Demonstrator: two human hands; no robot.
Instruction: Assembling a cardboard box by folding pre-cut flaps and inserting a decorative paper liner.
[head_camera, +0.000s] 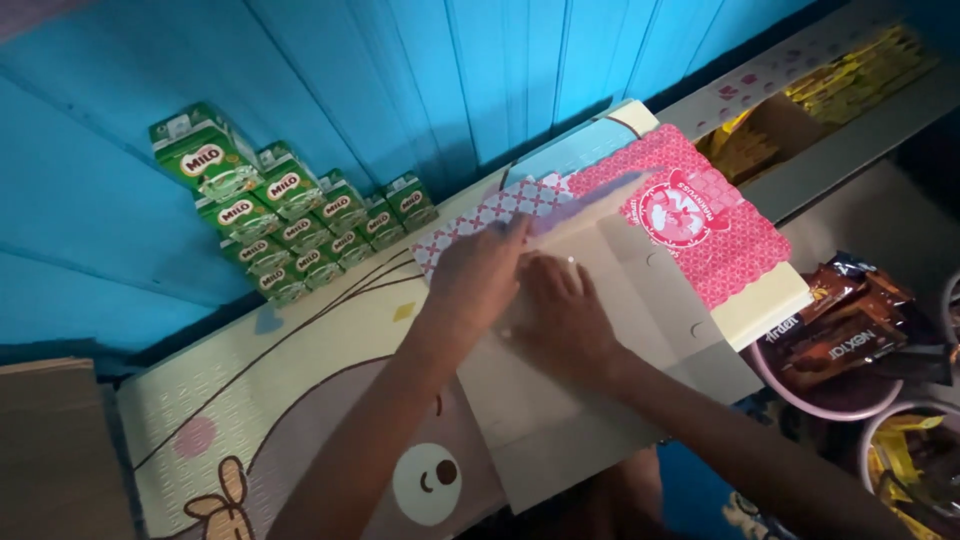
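The cardboard sheet (600, 330) lies partly hidden under both hands; snack bowls (850, 390) are cut off.

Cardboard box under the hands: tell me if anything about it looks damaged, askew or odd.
Nothing looks damaged. The flattened cardboard box lies at an angle across the cartoon mat, its near end overhanging the mat's edge. Both the left hand and the right hand press on it.

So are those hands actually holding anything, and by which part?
Both the left hand and right hand lie flat on a pale cardboard sheet, pressing near its upper fold by the pink patterned part. Neither seems to grip it.
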